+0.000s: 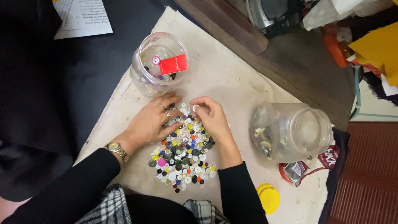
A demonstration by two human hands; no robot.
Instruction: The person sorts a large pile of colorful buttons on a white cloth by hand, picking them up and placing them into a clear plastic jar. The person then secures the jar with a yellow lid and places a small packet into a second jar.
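On the pale cloth (232,79) spread over the tabletop, going from left to right, a clear plastic jar (159,64) stands open just beyond the fingers, with a red slip and a few buttons inside it. The left hand (151,122) lies flat on the near edge of the heap of mixed buttons (184,151), its fingers spread and slightly curled over the upper part of the heap, clamped on nothing that shows; a ring and a wristwatch (116,150) are on that side. The right hand (211,116) is pinched together, thumb and forefinger closed on one small white button (195,108) raised just above the heap, though whether a second one is tucked behind the fingers is hard to tell at this size. Further right a second clear jar (292,132) lies on its side, mouth toward the cloth's edge, with a few pieces inside; a yellow lid (268,198) rests near the bottom edge. The likely slips, as I judge them: the smooth little button could squirt out of so light a pinch and vanish back into the heap, the flat left palm could sweep buttons off the cloth, and the tipped jar could roll and spill if nudged.
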